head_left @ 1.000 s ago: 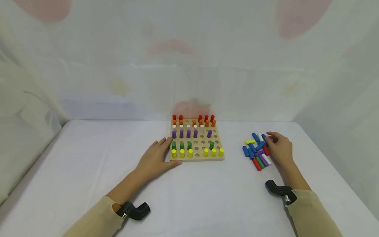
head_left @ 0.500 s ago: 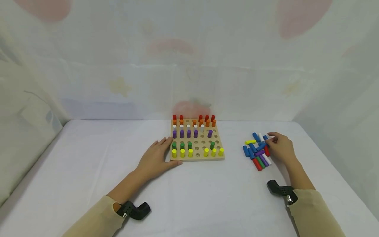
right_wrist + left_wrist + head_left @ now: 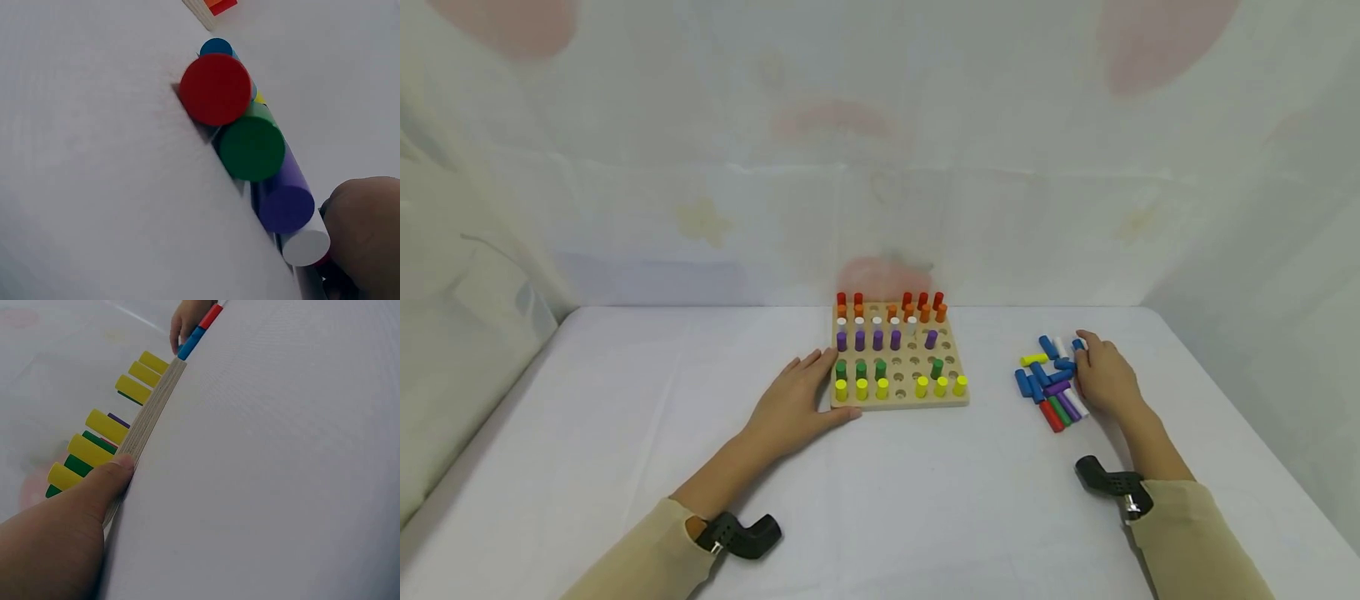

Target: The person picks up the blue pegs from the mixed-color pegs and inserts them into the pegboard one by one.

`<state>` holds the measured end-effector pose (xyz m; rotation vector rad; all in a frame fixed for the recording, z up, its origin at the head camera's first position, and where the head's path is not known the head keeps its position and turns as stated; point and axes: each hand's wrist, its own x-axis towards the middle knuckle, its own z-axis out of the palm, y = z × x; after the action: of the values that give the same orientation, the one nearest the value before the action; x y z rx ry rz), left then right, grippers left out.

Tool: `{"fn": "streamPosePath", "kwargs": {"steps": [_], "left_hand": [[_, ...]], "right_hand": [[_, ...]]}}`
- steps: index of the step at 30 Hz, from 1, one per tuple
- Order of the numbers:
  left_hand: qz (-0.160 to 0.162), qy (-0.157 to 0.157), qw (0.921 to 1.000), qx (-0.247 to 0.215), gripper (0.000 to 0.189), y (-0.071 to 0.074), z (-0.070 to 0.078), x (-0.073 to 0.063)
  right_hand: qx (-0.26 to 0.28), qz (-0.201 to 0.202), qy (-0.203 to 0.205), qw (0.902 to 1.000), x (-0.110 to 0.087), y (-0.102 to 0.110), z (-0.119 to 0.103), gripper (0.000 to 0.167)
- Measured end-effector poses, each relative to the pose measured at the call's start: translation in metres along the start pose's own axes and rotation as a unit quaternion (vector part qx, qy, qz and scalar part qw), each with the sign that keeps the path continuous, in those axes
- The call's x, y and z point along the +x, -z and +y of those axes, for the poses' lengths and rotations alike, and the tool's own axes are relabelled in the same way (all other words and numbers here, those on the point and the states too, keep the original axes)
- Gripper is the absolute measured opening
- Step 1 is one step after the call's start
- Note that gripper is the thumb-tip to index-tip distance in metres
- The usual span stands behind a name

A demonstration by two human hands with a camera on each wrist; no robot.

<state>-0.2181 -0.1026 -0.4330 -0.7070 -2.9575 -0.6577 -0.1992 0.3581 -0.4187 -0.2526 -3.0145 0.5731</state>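
A wooden pegboard [image 3: 917,400] stands at the table's middle with rows of red, orange, white, purple, green and yellow pegs upright in it. My left hand [image 3: 793,404] rests at its near left corner, fingers spread along the left side and thumb [image 3: 119,469] against the front edge. To the right lies a loose pile of pegs, among them a red peg [image 3: 1051,416], a green peg [image 3: 252,150] and a purple peg [image 3: 287,203]. At the pile's right side, my right hand [image 3: 1107,379] pinches a blue peg [image 3: 1078,344] between thumb and index finger.
White cloth covers the table [image 3: 925,508], with a pale patterned curtain [image 3: 1037,233] hanging behind its back edge. A yellow peg [image 3: 1033,360] lies at the pile's left. Each wrist carries a black camera mount, such as the left mount [image 3: 745,535].
My right hand has closed in on the pile's right side and now covers the red peg there. The blue peg at its fingertips has shifted slightly right. The left hand stays put.
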Motion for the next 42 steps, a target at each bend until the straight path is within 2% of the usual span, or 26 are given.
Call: {"fn": "streamPosePath", "kwargs": {"steps": [17, 20, 24, 28, 32, 35, 37, 39, 42], "left_hand": [[0.001, 0.001, 1.0, 0.002, 0.101, -0.001, 0.0, 0.001], [0.0, 0.003, 1.0, 0.003, 0.101, -0.001, 0.0, 0.0], [0.001, 0.004, 1.0, 0.004, 0.101, -0.001, 0.0, 0.0], [0.002, 0.003, 1.0, 0.004, 0.101, 0.0, 0.001, -0.001], [0.004, 0.004, 1.0, 0.004, 0.101, 0.004, 0.001, -0.003], [0.006, 0.004, 1.0, 0.004, 0.101, 0.006, 0.001, -0.003], [0.006, 0.002, 1.0, 0.003, 0.101, 0.006, 0.002, -0.003], [0.004, 0.0, 1.0, 0.002, 0.101, 0.006, 0.002, -0.002], [0.001, -0.001, 1.0, 0.0, 0.101, 0.006, 0.003, -0.002]], "right_hand": [[0.059, 0.093, -0.012, 0.9939, 0.002, -0.014, 0.014, 0.044], [0.086, 0.116, -0.028, 0.9892, 0.001, -0.015, 0.013, 0.045], [0.142, 0.161, -0.042, 0.9758, -0.002, -0.012, 0.007, 0.044], [0.169, 0.2, -0.024, 0.9649, -0.005, -0.007, -0.011, 0.043], [0.194, 0.219, 0.043, 0.9554, -0.008, -0.004, -0.039, 0.038], [0.214, 0.218, 0.104, 0.9465, -0.01, -0.001, -0.061, 0.034], [0.23, 0.213, 0.129, 0.9409, -0.011, 0.0, -0.075, 0.032], [0.254, 0.199, 0.14, 0.936, -0.012, -0.002, -0.091, 0.032], [0.3, 0.174, 0.126, 0.9294, -0.014, -0.012, -0.118, 0.031]]}}
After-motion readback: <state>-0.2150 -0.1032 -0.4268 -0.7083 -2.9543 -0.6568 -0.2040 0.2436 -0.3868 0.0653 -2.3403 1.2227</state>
